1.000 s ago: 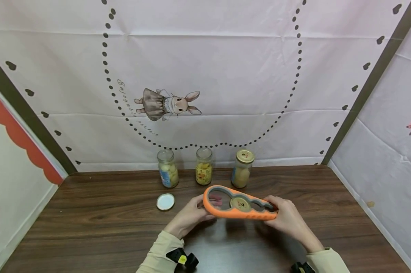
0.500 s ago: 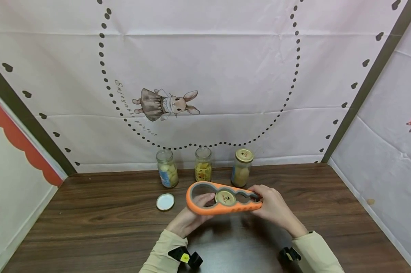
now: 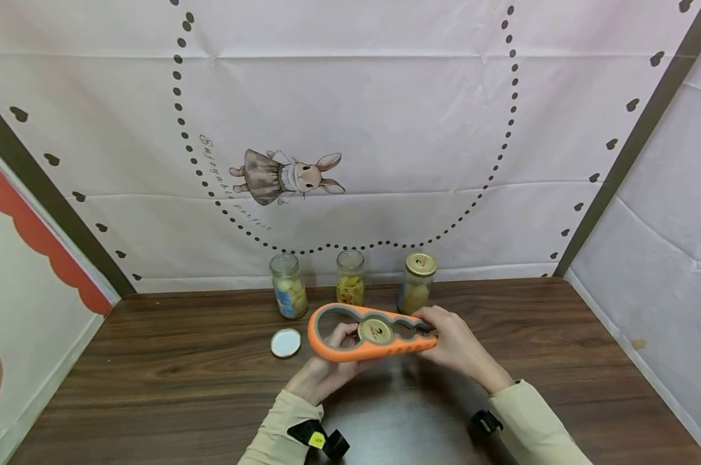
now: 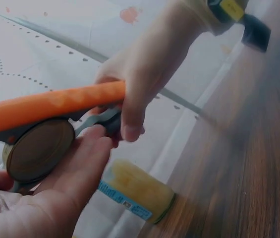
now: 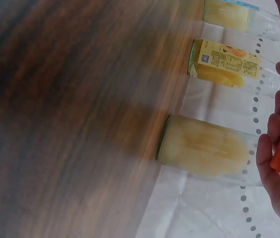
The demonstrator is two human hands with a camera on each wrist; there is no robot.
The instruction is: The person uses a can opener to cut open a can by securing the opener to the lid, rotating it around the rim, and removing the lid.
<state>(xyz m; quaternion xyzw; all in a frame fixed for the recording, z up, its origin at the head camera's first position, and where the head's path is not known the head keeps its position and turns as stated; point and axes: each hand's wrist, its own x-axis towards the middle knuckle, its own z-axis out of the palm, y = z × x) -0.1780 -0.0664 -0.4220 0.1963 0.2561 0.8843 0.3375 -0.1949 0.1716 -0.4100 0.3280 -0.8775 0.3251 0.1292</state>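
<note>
Fingers of the right hand (image 3: 456, 342) gripped the opener (image 3: 350, 354) at its narrow end while the left hand (image 3: 327, 373) pinched the gold lid (image 3: 375, 330) caught inside, seemingly to steady both. Orange, scalloped, plastic-looking and grey-lined, the opener cupped that smooth, round metal above the tabletop (image 3: 152, 374)! Further out, a white lid (image 3: 285, 343) lay flat near three glass jars (image 3: 351, 289).

Facing me, a creased white cloth (image 3: 385, 116) rises behind the dark wood table (image 3: 152, 387). The cloth shows me a printed rabbit (image 3: 265, 175) lying sideways, head to the right, with script (image 3: 213, 166) beside it and a curve of dots (image 3: 387, 243) sweeping below. To my left runs a red scalloped border (image 3: 36, 232).
</note>
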